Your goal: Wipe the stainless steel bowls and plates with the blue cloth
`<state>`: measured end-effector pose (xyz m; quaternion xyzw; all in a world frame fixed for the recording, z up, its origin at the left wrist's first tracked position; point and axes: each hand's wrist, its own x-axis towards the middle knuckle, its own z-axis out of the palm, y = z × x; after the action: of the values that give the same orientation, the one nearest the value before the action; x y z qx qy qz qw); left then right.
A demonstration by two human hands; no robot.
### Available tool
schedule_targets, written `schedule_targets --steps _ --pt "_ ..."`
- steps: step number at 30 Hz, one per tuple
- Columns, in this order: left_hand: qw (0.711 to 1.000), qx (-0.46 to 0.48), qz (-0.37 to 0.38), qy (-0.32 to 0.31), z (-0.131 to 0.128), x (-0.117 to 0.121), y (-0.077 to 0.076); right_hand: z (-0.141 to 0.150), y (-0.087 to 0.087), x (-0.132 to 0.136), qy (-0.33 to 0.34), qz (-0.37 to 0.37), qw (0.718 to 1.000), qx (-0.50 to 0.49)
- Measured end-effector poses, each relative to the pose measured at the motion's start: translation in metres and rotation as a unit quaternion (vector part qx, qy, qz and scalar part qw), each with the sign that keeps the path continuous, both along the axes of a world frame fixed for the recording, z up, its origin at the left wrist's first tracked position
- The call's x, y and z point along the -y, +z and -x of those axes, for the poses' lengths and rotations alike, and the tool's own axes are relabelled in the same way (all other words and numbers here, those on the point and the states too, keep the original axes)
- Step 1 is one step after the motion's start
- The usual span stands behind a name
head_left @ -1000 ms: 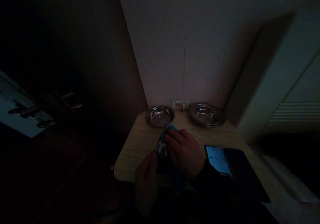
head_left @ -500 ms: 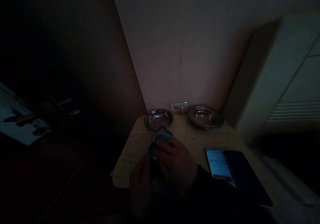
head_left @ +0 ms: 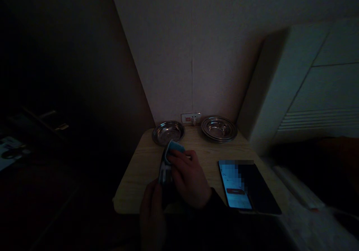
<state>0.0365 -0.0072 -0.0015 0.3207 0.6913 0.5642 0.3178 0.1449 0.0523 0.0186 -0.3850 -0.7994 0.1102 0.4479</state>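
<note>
My left hand grips the lower left edge of a shiny metal plate, which is tilted up above the front of the table. A light blue cloth is bunched under the fingers of my right hand. With it, that hand presses on the plate's upper part. Much of the plate is hidden by my right hand and the dim light. Just behind the cloth lies a single metal dish.
A stack of metal dishes stands at the table's back right, near a wall socket. A lit phone in an open dark cover lies at the right. A pale panelled headboard rises beyond the table.
My view has turned slightly right, so everything sits further left. The plate now shows more edge-on, and the cloth has moved to its upper edge. Both hands keep their hold.
</note>
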Motion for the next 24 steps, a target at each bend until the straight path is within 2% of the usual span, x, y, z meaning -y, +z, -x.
schedule_targets --steps 5,10,15,19,22,24 --pt "0.999 -0.040 -0.009 0.017 0.004 0.001 -0.003 -0.004 -0.003 0.003 0.033 -0.013 0.999 -0.019" --pt "0.997 -0.070 -0.027 0.000 0.008 0.000 -0.003 -0.005 -0.018 0.000 0.080 0.024 0.995 -0.061" --pt "0.999 -0.047 0.000 0.014 0.007 -0.002 0.006 -0.001 -0.032 -0.005 0.048 0.060 0.991 -0.107" --pt "0.999 -0.019 0.030 0.008 0.012 -0.004 0.009 0.002 -0.031 0.009 0.027 -0.007 1.000 -0.002" --pt "0.999 -0.019 0.034 0.034 0.014 -0.006 0.004 0.005 -0.029 0.024 0.019 -0.073 0.994 0.080" --pt "0.999 -0.015 0.026 0.024 0.014 -0.008 0.001 0.007 -0.027 0.028 0.020 -0.100 0.989 0.106"
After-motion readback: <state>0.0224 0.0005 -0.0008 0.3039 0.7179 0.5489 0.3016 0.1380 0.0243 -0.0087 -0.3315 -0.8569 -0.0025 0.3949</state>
